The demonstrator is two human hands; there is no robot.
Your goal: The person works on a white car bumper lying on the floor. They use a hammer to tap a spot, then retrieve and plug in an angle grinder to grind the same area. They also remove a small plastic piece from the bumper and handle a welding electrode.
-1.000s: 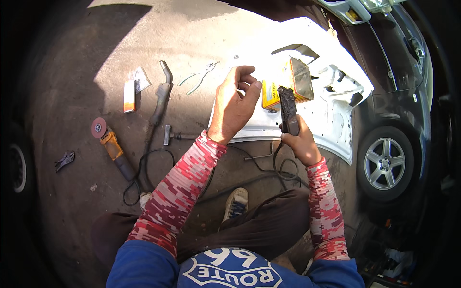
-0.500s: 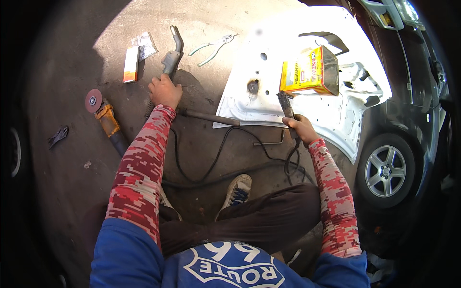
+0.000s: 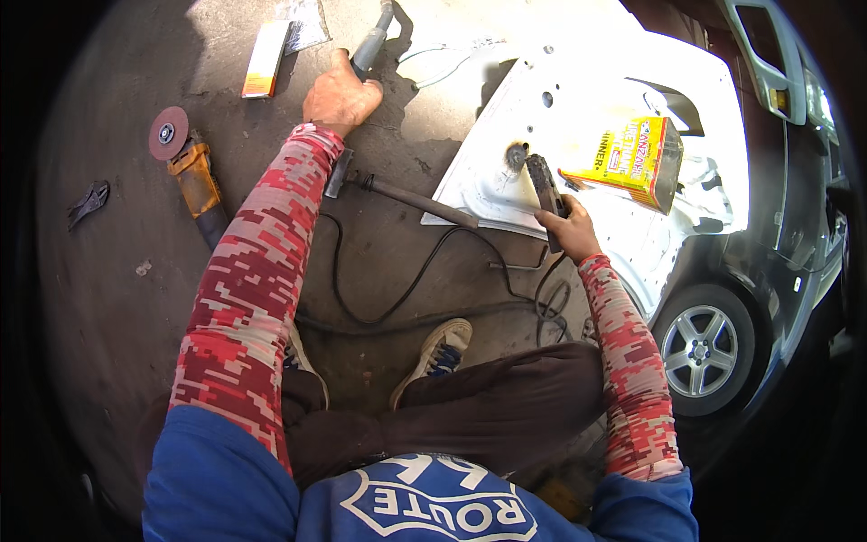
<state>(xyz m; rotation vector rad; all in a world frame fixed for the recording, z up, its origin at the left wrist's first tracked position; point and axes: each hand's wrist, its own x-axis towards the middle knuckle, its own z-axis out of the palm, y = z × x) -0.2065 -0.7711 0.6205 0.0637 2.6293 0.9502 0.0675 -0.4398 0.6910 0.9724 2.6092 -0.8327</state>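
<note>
My left hand (image 3: 343, 95) is closed around the grey handle of a welding torch (image 3: 370, 50), whose bent neck points away from me. My right hand (image 3: 571, 228) grips a dark, scorched clamp-like tool (image 3: 545, 185) with a black cable; its exact kind is unclear. The tool's far end is over the white car panel (image 3: 488, 185), close beside a burnt round spot (image 3: 517, 155). A yellow and red metal can (image 3: 623, 163) lies on the panel just right of the tool. Between my hands, a hammer (image 3: 411, 199) rests on the floor.
Left on the floor are an angle grinder (image 3: 190, 172), a small dark clip-like piece (image 3: 88, 203) and a white-orange box (image 3: 265, 59). Locking-type pliers (image 3: 452, 59) lie beyond the hammer. A bent metal rod (image 3: 524, 264) and cables (image 3: 415, 280) are near my shoes. A dark car's wheel (image 3: 700, 350) stands right.
The view has shifted. My right hand has brought the dark tool closer to the burnt spot on the panel. My left hand has moved the torch slightly right, away from the box.
</note>
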